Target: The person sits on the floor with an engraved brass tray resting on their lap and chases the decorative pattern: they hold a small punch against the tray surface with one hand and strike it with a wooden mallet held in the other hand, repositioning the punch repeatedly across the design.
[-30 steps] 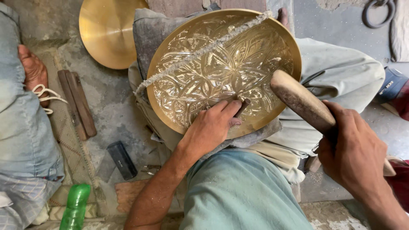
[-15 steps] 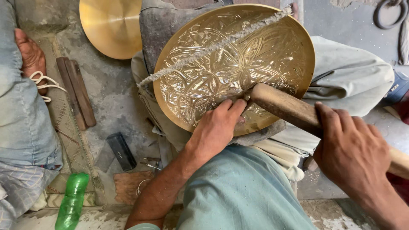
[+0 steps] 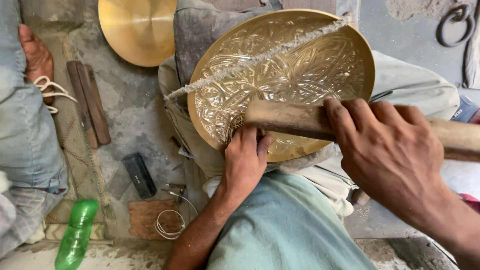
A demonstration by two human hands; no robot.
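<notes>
A round brass plate (image 3: 300, 65) with a dense engraved floral pattern leans on my lap. A frayed rope (image 3: 260, 57) is stretched across its face. My left hand (image 3: 245, 162) rests on the plate's lower rim. Its fingers are pinched on a small tool that is mostly hidden. My right hand (image 3: 390, 155) grips the handle of a thick wooden mallet (image 3: 285, 120). The mallet's head lies level, just above my left fingertips and against the plate.
A plain brass dish (image 3: 137, 27) lies on the floor at top left. Another person in jeans (image 3: 25, 125) sits at the left, one hand (image 3: 37, 57) by white cord. Around them lie wooden sticks (image 3: 90, 100), a black block (image 3: 140, 175), a green bottle (image 3: 75, 235) and a white cable (image 3: 167, 225).
The mallet has swung down and leftwards, from tilted beside the plate to level over my left fingers. My left hand has stayed on the lower rim.
</notes>
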